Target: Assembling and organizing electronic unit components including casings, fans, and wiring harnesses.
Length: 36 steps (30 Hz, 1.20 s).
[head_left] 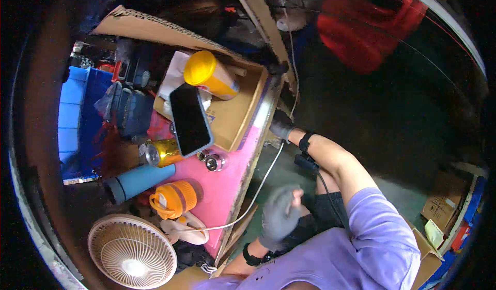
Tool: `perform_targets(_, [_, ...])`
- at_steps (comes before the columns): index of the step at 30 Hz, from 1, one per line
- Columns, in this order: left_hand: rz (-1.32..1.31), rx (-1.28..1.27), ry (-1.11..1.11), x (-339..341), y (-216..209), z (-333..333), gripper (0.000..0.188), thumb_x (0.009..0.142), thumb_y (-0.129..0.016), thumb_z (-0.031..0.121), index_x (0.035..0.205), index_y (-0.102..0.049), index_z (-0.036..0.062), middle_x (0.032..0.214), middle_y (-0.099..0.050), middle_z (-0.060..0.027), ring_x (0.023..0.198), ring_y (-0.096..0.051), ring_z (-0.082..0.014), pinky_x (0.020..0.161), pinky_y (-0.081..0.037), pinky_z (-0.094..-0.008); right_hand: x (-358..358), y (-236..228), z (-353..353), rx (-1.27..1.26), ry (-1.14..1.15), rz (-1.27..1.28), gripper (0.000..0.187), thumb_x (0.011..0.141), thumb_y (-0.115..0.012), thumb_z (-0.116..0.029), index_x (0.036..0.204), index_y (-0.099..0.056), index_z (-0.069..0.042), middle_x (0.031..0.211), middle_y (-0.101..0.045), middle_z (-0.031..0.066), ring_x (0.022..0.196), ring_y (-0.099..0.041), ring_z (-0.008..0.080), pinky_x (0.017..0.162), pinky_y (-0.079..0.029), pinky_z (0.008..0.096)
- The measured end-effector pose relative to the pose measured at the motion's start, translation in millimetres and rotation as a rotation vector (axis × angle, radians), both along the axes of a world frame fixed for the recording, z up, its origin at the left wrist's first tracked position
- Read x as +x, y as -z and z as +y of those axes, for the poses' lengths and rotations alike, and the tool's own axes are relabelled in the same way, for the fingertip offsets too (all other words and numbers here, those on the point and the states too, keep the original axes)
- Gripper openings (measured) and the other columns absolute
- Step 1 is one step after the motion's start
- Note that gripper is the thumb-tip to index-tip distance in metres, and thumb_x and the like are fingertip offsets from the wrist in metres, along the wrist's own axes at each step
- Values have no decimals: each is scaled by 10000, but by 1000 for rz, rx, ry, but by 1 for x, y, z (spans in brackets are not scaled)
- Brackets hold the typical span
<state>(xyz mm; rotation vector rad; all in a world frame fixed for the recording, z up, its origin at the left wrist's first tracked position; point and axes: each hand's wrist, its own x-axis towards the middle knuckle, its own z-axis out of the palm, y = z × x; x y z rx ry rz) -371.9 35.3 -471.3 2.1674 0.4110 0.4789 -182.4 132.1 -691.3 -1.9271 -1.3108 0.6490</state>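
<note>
My right hand (282, 129), in a grey glove, reaches to the edge of the pink-topped table (235, 179), beside a wooden post. A white cable (262, 180) runs from the small fan (133, 251) up to just under this hand. The fingers are dark and partly hidden, so whether they grip the cable or a plug does not show. My left hand (280, 216), also in a grey glove, is raised in front of my body near my knees, off the table. Motion smears its fingers; a bare fingertip pokes out of the glove.
On the table are a phone (190, 119), a cardboard tray (243, 112), a yellow-lidded canister (211, 75), a gold can (164, 152), a blue tumbler (139, 182) and an orange-lidded jar (175, 198). A red chair (356, 37) stands far right; cardboard boxes (439, 207) sit at right.
</note>
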Motion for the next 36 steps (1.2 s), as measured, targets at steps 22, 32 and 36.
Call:
perform_targets(22, [244, 78, 48, 4, 8, 4, 223, 728, -564, 91, 947, -550, 52, 848, -548, -124, 774, -540, -283, 685, -436, -360, -34, 18, -12, -481, -409, -177, 347, 571, -605, -208, 875, -638, -45, 949, -597, 176, 864, -581, 313, 727, -471, 375])
perform_targets(32, [289, 185, 48, 43, 30, 1, 224, 713, -530, 150, 911, -539, 43, 825, -556, -137, 770, -536, -313, 685, -424, -407, -2, -113, -55, -247, -447, -63, 307, 597, -569, -189, 791, -606, 45, 804, -600, 212, 756, -585, 338, 626, -469, 391])
perform_targets(36, [345, 166, 159, 60, 23, -11, 224, 719, -521, 180, 895, -546, 44, 836, -560, -131, 790, -538, -312, 710, -421, -408, 33, -171, -99, -416, -411, 55, 319, 688, -542, -219, 903, -543, 18, 829, -583, 226, 770, -559, 378, 674, -443, 426])
